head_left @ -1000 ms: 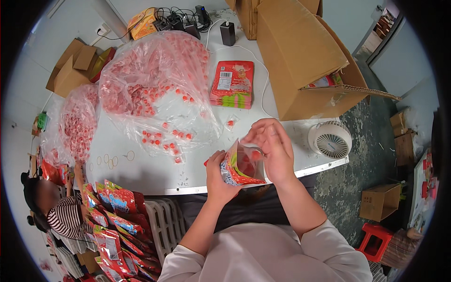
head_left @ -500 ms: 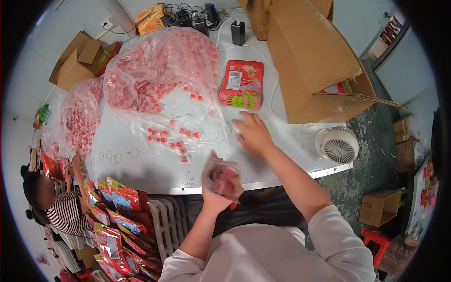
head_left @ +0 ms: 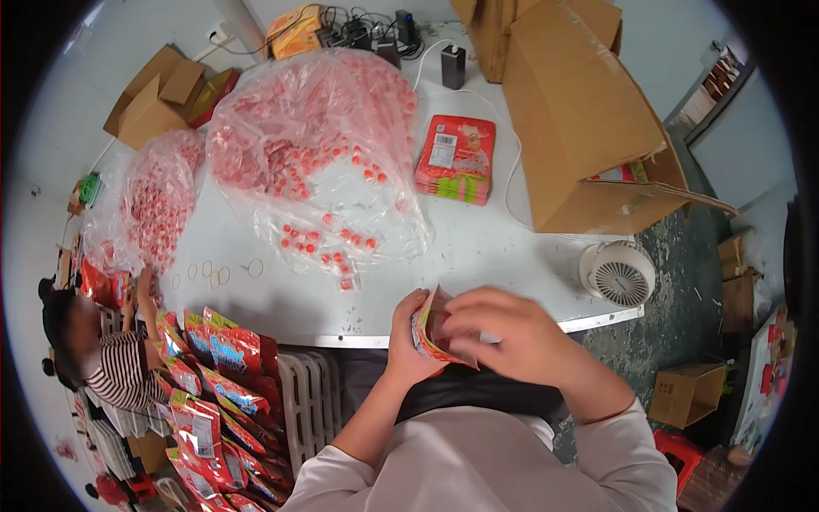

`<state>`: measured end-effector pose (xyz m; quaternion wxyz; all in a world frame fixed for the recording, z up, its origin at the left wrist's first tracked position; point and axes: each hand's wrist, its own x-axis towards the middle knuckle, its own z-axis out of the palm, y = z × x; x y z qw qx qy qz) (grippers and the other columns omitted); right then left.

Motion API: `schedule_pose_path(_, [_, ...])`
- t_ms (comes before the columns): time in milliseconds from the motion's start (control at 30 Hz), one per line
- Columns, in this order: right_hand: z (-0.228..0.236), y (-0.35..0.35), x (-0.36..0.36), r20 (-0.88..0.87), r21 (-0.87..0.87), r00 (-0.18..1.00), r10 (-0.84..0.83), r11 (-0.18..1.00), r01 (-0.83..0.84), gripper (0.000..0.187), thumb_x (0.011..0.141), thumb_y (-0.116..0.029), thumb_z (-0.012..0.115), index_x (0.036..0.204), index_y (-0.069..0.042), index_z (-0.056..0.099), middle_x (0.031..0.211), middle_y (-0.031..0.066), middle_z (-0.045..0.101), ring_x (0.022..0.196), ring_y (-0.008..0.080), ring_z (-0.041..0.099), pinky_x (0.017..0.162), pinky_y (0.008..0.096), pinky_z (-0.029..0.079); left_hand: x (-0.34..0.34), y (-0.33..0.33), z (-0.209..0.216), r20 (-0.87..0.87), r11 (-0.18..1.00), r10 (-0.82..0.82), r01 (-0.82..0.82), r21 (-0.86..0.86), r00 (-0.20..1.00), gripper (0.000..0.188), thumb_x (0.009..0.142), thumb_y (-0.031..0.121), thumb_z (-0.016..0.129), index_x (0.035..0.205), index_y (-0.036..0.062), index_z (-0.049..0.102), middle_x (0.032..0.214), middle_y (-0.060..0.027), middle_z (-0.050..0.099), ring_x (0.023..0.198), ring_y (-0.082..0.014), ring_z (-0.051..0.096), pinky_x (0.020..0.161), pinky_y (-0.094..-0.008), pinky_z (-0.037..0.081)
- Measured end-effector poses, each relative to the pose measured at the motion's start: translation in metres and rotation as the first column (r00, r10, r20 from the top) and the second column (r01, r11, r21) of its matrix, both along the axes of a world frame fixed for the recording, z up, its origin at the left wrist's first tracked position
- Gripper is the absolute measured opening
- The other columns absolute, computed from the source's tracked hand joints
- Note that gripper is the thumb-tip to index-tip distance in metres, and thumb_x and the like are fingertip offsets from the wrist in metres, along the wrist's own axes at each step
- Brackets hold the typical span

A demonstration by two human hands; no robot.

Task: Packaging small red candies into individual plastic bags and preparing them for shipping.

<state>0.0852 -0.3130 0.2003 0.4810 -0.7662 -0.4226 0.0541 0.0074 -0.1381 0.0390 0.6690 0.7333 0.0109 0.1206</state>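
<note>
My left hand [head_left: 406, 348] grips a small red printed pouch [head_left: 432, 328] at the near edge of the white table [head_left: 478, 256]. My right hand [head_left: 503, 333] is closed over the pouch's open top from the right, its fingers at or inside the mouth. What the fingers carry is hidden. Just beyond, a large clear plastic bag [head_left: 316, 154] lies open on the table, full of small red round candies, with several loose ones [head_left: 328, 243] near its mouth.
A stack of flat red pouches [head_left: 455, 159] lies by a big cardboard box [head_left: 580, 119]. A second candy bag [head_left: 153, 205], rubber bands [head_left: 217, 273] and a small white fan [head_left: 618, 273] are on the table. Filled red pouches [head_left: 213, 384] pile at lower left beside a seated person [head_left: 94, 358].
My right hand has come back from the loose candies on the table to the pouch's mouth. The left hand has kept the pouch near the table edge.
</note>
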Motion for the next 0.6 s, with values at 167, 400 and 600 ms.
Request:
schedule_pose_path(167, [-0.004, -0.028, -0.003, -0.067, -0.422, 0.971, 0.228, 0.875, -0.235, 0.012, 0.081, -0.004, 0.063, 0.092, 0.000, 0.064, 0.099, 0.0153, 0.067, 0.084, 0.0338, 0.066, 0.073, 0.0415, 0.055, 0.010, -0.003, 0.019, 0.222, 0.920, -0.040, -0.050, 0.389, 0.974, 0.089, 0.061, 0.022, 0.092, 0.133, 0.0032, 0.042, 0.125, -0.0194, 0.055, 0.120, -0.0322, 0.054, 0.105, -0.0471, 0.042])
schedule_pose_path(400, [-0.087, -0.048, -0.023, -0.150, -0.470, 0.825, 0.545, 0.694, -0.545, 0.034, 0.074, -0.018, 0.069, 0.105, -0.006, 0.062, 0.104, 0.0129, 0.065, 0.098, 0.0333, 0.063, 0.087, 0.0442, 0.049, -0.003, -0.022, 0.026, 0.199, 0.685, -0.438, 0.183, 0.705, 0.877, 0.068, 0.061, 0.024, 0.083, 0.120, 0.0059, 0.053, 0.118, -0.0156, 0.057, 0.115, -0.0346, 0.055, 0.108, -0.0574, 0.034])
schedule_pose_path(600, [-0.142, -0.036, -0.052, -0.355, -0.819, 0.751, 0.556, 0.202, -0.537, 0.048, 0.068, -0.033, 0.076, 0.112, -0.019, 0.063, 0.111, 0.0077, 0.065, 0.104, 0.0275, 0.060, 0.094, 0.0354, 0.046, -0.020, -0.038, 0.008, 0.167, 0.540, -0.564, 0.209, 0.815, 0.808, 0.062, 0.064, 0.022, 0.079, 0.118, 0.0039, 0.055, 0.112, -0.0124, 0.059, 0.106, -0.0302, 0.058, 0.105, -0.0517, 0.038])
